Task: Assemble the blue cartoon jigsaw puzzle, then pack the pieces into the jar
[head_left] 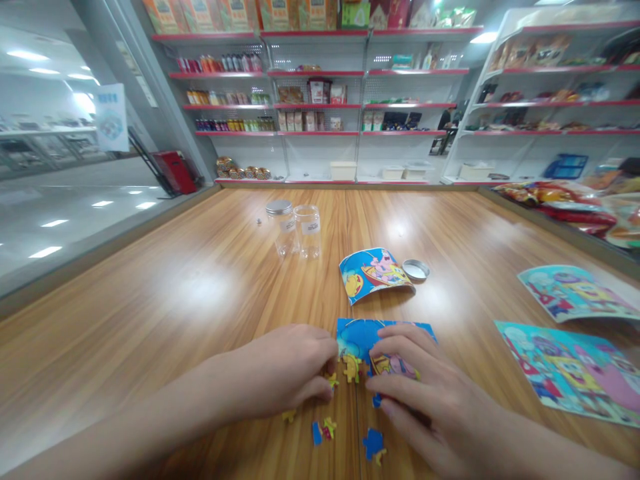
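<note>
A partly assembled jigsaw puzzle (357,330), blue with yellow and pink cartoon parts, lies flat on the wooden table. My left hand (300,367) is at its left edge, with thumb and curled fingers closed about a small yellow puzzle piece (333,381). Over the right part of the puzzle rests my right hand (425,393), hiding some of it. A blue puzzle piece (377,401) shows between its thumb and index finger. Nearer to me lie loose pieces: a blue one (373,443), a narrow blue one (317,433) and a yellow-and-red one (329,428).
Beyond the puzzle is a curled picture sheet (375,273) beside a jar lid (416,270). A lidded clear jar (283,230) and an uncovered jar (309,233) stand farther back. To the right are a second puzzle (575,370) and its curled picture (580,293). Shelves (320,133) rise behind.
</note>
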Available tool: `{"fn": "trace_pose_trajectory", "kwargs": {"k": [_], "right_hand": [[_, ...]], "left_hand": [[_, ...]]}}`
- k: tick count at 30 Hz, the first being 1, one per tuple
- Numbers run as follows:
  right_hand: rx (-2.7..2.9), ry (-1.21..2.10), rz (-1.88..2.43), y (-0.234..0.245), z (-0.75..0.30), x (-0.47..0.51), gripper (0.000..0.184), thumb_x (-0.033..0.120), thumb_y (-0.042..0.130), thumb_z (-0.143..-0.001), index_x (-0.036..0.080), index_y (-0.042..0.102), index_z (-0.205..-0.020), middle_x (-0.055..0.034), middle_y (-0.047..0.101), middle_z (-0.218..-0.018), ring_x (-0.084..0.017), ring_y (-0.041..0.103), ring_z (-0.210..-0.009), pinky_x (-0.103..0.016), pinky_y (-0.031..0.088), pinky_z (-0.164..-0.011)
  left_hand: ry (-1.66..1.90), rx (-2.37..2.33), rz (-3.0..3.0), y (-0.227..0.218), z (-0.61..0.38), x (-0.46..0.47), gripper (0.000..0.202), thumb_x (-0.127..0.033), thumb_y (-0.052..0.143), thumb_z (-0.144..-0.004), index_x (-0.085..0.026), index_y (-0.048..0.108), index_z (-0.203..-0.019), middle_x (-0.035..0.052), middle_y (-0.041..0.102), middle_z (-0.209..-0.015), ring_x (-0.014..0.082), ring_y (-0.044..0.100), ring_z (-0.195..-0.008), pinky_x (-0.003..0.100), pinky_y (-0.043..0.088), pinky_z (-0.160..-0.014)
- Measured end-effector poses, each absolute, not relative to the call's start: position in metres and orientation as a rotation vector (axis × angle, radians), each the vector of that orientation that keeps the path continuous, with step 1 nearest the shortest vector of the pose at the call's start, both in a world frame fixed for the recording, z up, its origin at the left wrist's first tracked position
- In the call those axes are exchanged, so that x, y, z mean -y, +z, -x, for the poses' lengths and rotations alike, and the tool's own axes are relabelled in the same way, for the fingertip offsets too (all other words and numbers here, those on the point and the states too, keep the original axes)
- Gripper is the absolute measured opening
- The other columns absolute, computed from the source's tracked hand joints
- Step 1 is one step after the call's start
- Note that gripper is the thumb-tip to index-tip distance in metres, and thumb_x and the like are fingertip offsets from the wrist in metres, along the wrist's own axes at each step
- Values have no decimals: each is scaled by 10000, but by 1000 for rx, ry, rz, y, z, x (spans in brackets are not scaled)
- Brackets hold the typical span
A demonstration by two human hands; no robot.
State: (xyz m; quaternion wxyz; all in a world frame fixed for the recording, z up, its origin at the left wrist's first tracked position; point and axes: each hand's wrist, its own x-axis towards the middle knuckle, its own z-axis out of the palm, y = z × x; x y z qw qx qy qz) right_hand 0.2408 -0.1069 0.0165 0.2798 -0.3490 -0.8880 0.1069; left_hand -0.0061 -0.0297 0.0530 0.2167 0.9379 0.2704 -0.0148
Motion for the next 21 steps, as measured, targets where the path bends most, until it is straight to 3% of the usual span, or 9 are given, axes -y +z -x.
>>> {"fn": "trace_pose_trajectory", "kwargs": {"k": [7,21], "right_hand": [[2383,286,936,17,-241,109,243,76,542,-905,184,674,-1079,-119,567,-1150,-293,487,-1153,-516,443,-972],[2452,312,869,26,-240,111,197,113,559,-888,199,689,-1008,-113,584,-1133,-303,497,-1176,-542,430,-1004]], "left_hand": [[-83,-709,-2562,55,7,30,140,-106,708,-821,-188,626,-901,2,680,-891,183,648,-800,260,441,-678],[-89,-694,-2589,57,10,26,110,-95,688,-835,-170,609,-828,-4,661,-869,155,628,-775,245,445,-677]]}}
